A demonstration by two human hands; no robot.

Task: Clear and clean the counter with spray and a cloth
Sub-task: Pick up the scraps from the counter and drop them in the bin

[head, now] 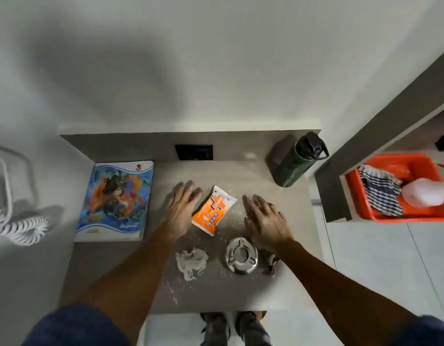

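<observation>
Both my hands hover flat and spread, holding nothing — left hand (182, 211) and right hand (267, 219) flanking the packet (212, 211) on the crumb-strewn counter (216, 290) — so I'd lift clutter first, cloth (380, 191) and spray (425, 192) waiting in the tray (390, 217).

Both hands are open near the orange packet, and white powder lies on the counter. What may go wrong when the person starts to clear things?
1. White powder lies around the orange packet; if the packet is open, lifting it may spill more.
2. The left hand and right hand may push powder toward the book and dirty its cover.
3. The green bottle stands at the counter corner near the edge; a wide sweep might knock it off.
</observation>
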